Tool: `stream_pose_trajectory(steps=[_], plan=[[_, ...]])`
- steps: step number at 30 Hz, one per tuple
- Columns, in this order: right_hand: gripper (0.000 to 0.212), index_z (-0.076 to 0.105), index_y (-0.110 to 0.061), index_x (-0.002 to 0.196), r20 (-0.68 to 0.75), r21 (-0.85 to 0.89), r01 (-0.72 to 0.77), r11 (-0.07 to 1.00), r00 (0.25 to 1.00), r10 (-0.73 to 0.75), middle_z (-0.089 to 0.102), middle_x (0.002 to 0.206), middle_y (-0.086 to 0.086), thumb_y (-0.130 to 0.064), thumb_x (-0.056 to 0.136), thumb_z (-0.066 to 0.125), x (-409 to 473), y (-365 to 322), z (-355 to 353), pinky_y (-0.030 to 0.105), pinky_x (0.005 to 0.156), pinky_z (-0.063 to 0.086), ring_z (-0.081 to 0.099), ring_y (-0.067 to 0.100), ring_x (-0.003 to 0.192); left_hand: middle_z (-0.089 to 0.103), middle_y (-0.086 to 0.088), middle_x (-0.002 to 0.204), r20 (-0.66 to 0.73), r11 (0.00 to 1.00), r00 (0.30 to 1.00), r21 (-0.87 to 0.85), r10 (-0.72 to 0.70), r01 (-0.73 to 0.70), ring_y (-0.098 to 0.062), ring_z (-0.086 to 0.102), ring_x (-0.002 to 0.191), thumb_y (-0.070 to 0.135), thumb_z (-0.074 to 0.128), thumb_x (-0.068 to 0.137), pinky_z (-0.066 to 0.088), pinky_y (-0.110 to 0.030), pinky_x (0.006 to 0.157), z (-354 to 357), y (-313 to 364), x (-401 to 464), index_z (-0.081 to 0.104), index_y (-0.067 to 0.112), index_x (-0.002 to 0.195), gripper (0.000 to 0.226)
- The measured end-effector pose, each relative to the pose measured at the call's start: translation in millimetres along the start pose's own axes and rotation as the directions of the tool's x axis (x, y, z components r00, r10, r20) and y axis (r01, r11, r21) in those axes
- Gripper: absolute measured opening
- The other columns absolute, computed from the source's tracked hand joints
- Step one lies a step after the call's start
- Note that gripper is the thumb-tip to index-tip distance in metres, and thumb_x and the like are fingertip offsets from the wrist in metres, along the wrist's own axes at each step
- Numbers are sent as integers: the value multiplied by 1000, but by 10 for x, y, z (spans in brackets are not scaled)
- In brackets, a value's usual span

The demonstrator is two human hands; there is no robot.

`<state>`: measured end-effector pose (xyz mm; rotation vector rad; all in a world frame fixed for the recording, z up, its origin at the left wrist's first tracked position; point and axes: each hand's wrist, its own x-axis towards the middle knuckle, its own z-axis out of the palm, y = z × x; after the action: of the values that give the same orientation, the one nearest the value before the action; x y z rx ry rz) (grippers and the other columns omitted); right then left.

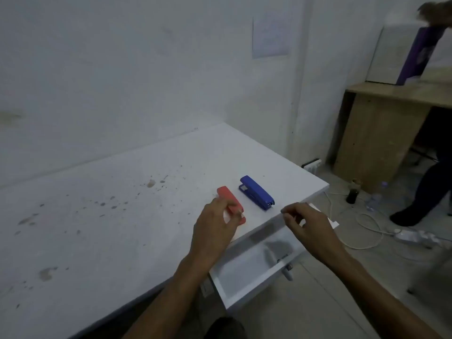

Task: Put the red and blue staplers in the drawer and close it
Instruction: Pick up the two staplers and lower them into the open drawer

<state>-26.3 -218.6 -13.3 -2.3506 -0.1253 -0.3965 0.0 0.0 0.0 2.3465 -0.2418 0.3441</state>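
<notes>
A sheet of paper (271,36) is hanging on the white wall (122,69). A wooden desk (381,123) is standing at the right, carrying a white box (391,55) and a purple carton (415,55). White cables (362,231), a dark bottle (352,194) and a power strip (311,164) are lying on the floor.

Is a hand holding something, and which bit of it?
The left hand has its fingers around the near end of the red plastic stapler lying on the table. The right hand holds nothing.

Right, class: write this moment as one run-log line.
drawer: open, looks empty | left hand: closing on red stapler, on table | right hand: empty, over drawer | blue stapler: untouched
</notes>
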Motion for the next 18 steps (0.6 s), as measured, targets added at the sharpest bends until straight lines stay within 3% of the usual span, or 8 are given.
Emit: stream_pose_trajectory(steps=[5,11,14,18], plan=[[14,61,-26,102,-20,-9,-46,999,999,46,58,93,-10,-29,89,56,319,-42,162,11,64,36,53,2,78,59,0,122,-71,1000,997,29,6,-4,-9,49,100,38,63,81,36,-17,79,147,-31,214,55,27,110,32],[35,55,-24,119,-28,-57,-64,996,998,63,58,120,-2,-38,87,59,502,-24,335,22,79,42,50,7,98,45,2,141,6,985,1000,171,12,-13,-17,43,123,45,59,82,40,-31,98,261,-103,310,54,29,120,42],[44,52,-23,124,-4,-97,-64,993,998,64,58,123,0,-44,85,59,560,-42,405,24,81,44,52,12,103,50,0,135,27,989,1000,148,8,-12,-16,47,116,40,62,81,38,-27,96,250,-110,316,56,25,117,40],[48,50,-22,126,10,-168,-52,984,998,55,59,121,2,-45,84,60,625,-73,457,28,83,47,53,15,101,57,-5,122,41,997,999,77,-10,7,-10,50,92,25,67,78,38,-19,84,157,-117,323,61,16,101,26]])
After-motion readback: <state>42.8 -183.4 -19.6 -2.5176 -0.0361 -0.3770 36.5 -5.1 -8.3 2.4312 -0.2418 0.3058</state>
